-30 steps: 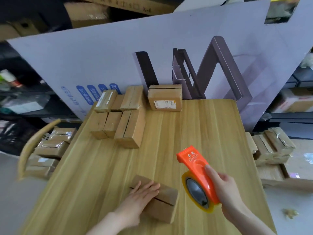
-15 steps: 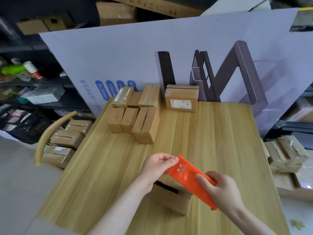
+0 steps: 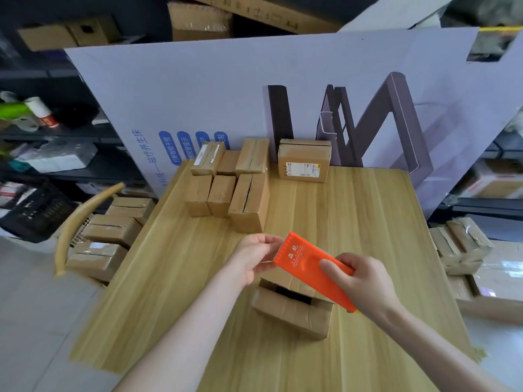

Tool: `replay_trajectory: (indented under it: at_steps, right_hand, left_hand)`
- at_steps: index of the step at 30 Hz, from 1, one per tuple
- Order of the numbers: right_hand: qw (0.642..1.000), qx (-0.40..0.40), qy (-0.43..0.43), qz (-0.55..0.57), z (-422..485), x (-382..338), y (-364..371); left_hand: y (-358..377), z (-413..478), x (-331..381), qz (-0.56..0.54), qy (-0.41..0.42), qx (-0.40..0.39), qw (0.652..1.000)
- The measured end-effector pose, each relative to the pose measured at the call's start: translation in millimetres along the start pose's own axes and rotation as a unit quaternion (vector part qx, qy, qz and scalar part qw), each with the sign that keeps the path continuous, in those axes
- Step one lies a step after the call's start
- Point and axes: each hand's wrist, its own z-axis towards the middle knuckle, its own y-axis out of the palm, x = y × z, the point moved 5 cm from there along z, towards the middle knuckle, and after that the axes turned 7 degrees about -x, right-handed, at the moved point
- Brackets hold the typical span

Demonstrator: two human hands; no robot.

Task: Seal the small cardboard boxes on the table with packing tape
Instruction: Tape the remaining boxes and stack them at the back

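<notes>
My right hand (image 3: 365, 281) was clamped on the orange tape dispenser (image 3: 308, 267) above the open small box (image 3: 294, 309) at six o'clock on the table (image 3: 353, 222). My left hand (image 3: 256, 257) pinched, I think, the tape end. Next: draw tape across the seam.

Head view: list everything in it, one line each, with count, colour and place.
Open box: one, brown, near table edge, flaps apart.
Tape dispenser: one, orange, held above open box.
Small boxes: about seven, brown, clustered far left of table.
Labelled box: one, brown, far centre.
Table: one, light wood.
Printed panel: one, pale lilac, behind table.
Chair boxes: several, brown, left of table.
Floor boxes: several, brown, right.
Left hand: pinching at dispenser's front edge.
Right hand: gripping dispenser.
</notes>
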Motion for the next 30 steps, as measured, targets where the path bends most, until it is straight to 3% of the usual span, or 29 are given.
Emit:
replay_trajectory:
  at_steps: [7, 12, 16, 20, 30]
  right_hand:
    - [0.993, 0.006, 0.009, -0.115, 2, -27, 9]
    - [0.985, -0.013, 0.011, -0.170, 6, -36, 19]
    - [0.990, -0.049, 0.036, -0.126, -1, -15, 10]
    - [0.988, -0.095, 0.076, -0.100, 2, 15, 8]
    - [0.957, -0.154, 0.141, -0.202, 56, 42, 47]
  left_hand:
    - [-15, 6, 11, 0.126, 0.087, 0.147, 0.977]
    - [-27, 16, -8, 0.079, 0.064, 0.176, 0.979]
    - [-66, 17, -25, 0.050, 0.043, 0.222, 0.973]
    - [-83, 17, -50, 0.061, 0.017, 0.225, 0.972]
    - [-92, 37, -81, 0.084, -0.019, 0.243, 0.966]
